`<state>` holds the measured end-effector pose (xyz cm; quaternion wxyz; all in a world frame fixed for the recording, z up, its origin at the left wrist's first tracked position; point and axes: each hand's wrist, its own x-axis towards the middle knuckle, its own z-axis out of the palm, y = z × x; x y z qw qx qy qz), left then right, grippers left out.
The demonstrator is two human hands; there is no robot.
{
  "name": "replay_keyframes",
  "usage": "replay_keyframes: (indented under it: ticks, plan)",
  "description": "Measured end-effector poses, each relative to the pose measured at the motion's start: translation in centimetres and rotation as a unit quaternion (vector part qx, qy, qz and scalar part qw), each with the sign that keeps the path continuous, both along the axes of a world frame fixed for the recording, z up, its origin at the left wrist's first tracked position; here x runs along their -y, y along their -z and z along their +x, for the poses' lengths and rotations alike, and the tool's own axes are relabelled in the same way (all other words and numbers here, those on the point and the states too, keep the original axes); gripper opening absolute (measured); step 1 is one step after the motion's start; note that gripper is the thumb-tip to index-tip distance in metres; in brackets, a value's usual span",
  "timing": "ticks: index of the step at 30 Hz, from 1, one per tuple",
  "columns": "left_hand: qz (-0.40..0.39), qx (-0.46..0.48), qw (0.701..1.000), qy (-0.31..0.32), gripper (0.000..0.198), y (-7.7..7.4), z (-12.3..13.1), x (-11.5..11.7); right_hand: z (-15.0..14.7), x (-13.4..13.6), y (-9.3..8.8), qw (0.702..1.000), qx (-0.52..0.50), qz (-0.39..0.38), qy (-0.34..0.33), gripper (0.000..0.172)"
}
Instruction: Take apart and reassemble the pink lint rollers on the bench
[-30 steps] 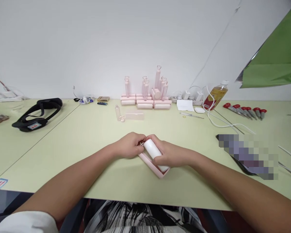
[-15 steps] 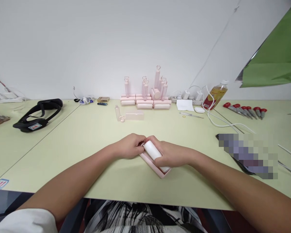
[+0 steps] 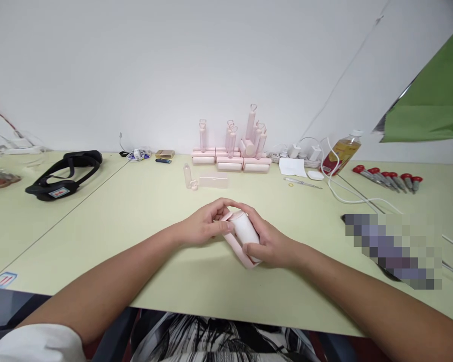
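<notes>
Between my hands is a lint roller: a white roll [image 3: 246,227] sitting at a tilt in a pink holder [image 3: 237,251]. My left hand [image 3: 206,223] grips the holder's far left end, its thumb near the top of the roll. Fingers of my right hand [image 3: 272,242] wrap round the roll and the holder's right side, with the thumb lying across the lower part of the roll. The fingertips of both hands meet at the far end, and some fingers are hidden behind the parts.
Beyond my hands lie a clear pink cover [image 3: 214,181] and a small clear tube [image 3: 187,175]. Several pink lint rollers [image 3: 230,163] with heart-topped handles stand by the wall. A black headset [image 3: 66,173] is at left; a bottle [image 3: 342,152], cables and red-capped tools [image 3: 388,178] are at right.
My hands have tilted the holder and roll more upright. My left thumb has moved forward onto the end of the parts. The view has shifted slightly.
</notes>
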<state>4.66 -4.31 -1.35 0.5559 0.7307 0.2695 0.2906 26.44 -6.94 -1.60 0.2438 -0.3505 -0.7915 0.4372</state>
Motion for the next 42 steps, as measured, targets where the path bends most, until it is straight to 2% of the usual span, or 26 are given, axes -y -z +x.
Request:
replay_keyframes:
  ticks: [4, 6, 11, 24, 32, 42]
  plan:
    - [0.091, -0.047, 0.995, -0.016, 0.048, 0.06, 0.47, 0.54, 0.03, 0.02, 0.34, 1.0, -0.008, 0.012, -0.002, 0.084]
    - [0.111, -0.077, 0.991, -0.022, 0.048, 0.1, 0.6, 0.7, 0.09, 0.03, 0.41, 1.0, -0.009, 0.017, -0.011, 0.081]
    - [0.114, -0.098, 0.988, -0.039, 0.054, 0.42, 0.65, 0.75, 0.2, -0.02, 0.33, 1.0, -0.006, 0.021, -0.022, 0.075]
    - [0.124, -0.101, 0.986, -0.042, 0.059, 0.59, 0.77, 0.83, 0.23, -0.03, -0.16, 0.999, -0.013, 0.0, -0.052, 0.074]
    - [0.139, -0.103, 0.984, -0.043, 0.055, 0.57, 0.75, 0.75, 0.23, -0.12, -0.12, 0.998, -0.016, -0.002, -0.054, 0.076]
    - [0.11, -0.047, 0.993, -0.019, 0.048, 0.47, 1.07, 1.04, 0.62, -0.4, 0.25, 0.997, 0.034, -0.01, -0.065, 0.095]
